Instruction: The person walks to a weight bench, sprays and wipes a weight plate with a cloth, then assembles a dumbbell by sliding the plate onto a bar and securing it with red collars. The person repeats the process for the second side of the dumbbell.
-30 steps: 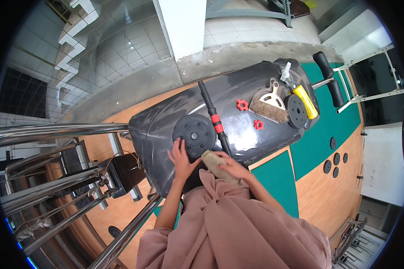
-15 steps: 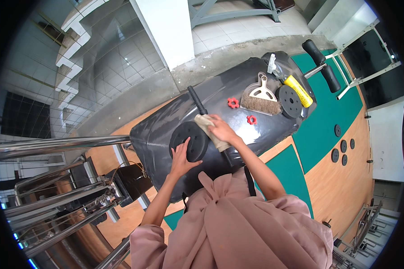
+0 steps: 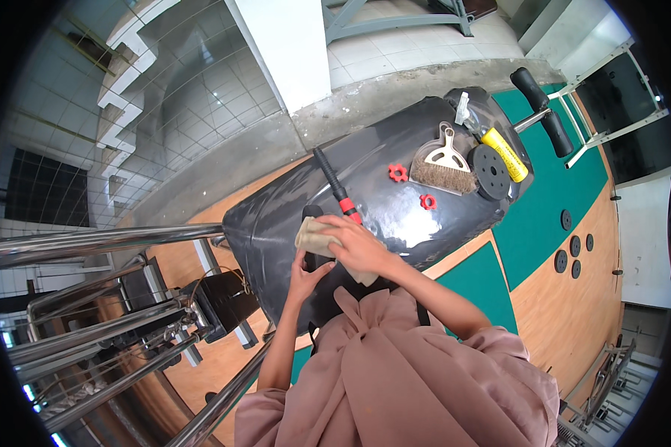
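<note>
My left hand grips a black weight plate that stands up on edge, seen narrow and partly hidden. In my right hand is a beige cloth, pressed over the plate, with a loose end hanging toward my body. Beside the plate lies a black dumbbell bar with a red middle section; my right hand hides its near end. All this is on a bench covered in shiny black material. Two red star-shaped collars lie right of the bar.
Farther right on the bench are a brush with dustpan, another weight plate, a yellow bottle and a spray bottle. Several small plates lie on the floor at right. Metal machine bars reach in from the left.
The plate has been tipped up from lying flat onto its edge. My right hand has moved the cloth left, off the bar and onto the plate, uncovering the bar's red section.
</note>
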The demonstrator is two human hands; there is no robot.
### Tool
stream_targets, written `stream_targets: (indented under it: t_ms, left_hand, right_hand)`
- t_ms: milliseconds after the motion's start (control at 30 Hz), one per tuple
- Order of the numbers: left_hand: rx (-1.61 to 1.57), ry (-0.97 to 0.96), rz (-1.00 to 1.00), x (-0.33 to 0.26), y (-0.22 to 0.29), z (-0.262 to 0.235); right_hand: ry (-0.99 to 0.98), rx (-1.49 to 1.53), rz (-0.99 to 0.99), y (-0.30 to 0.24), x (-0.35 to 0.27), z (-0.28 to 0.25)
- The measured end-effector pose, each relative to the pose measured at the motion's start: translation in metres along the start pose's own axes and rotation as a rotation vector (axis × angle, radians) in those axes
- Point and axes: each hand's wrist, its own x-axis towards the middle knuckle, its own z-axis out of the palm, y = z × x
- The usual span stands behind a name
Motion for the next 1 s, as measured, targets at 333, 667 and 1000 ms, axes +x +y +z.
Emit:
stream_targets:
  t_ms: [333,667,1000]
  left_hand:
    - [-0.074,-0.047,0.019,-0.004,0.002,-0.008]
    - [-0.682,-0.034,-0.02,-0.006,-0.058,-0.048]
    - [-0.689,0.189,-0.171,-0.004,-0.029,-0.02]
  right_hand:
    - [-0.159,0.291,0.541,0.077,0.073,-0.008]
    - [-0.04,-0.051,0.0,-0.013,0.011,0.019]
    - [-0.149,-0.382,-0.255,-0.004,-0.069,0.056]
